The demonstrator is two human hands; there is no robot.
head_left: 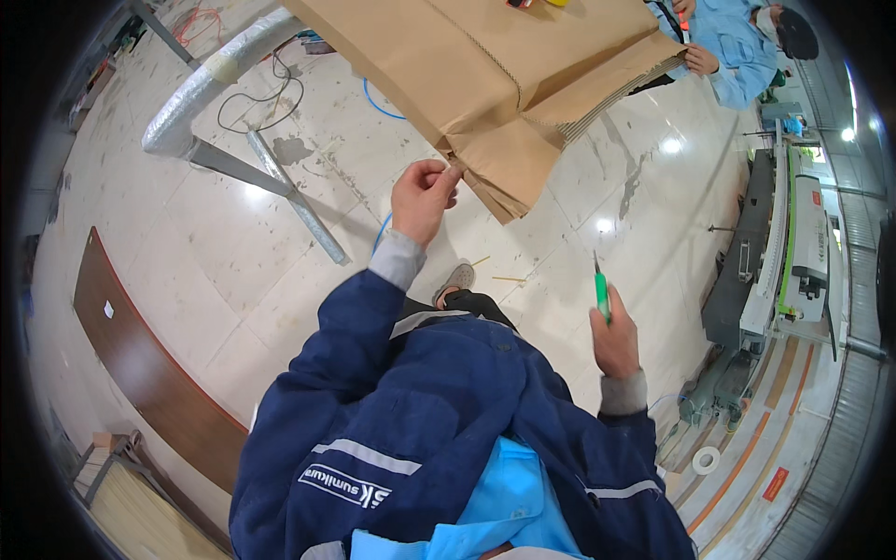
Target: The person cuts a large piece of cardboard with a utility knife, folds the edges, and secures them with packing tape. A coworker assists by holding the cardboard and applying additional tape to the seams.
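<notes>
A large sheet of brown corrugated cardboard (401, 47) spreads across the top of the head view, its near corner folded into a loose flap (518, 177). My left hand (422, 201) is closed at that corner, thumb and fingers pinching the cardboard's torn edge. Away to the right, my right hand (616, 341) grips a green-handled craft knife (602, 297). Its thin blade points up and away from me, apart from the cardboard. The fingers under the handle are partly hidden.
At the far right, a co-worker in a light blue shirt (737, 56) has a hand (700, 60) on the cardboard. A silver-wrapped frame (168, 131) stands left, a dark brown panel (140, 345) nearer. A long machine (803, 252) and a white tape roll (707, 460) are on the right.
</notes>
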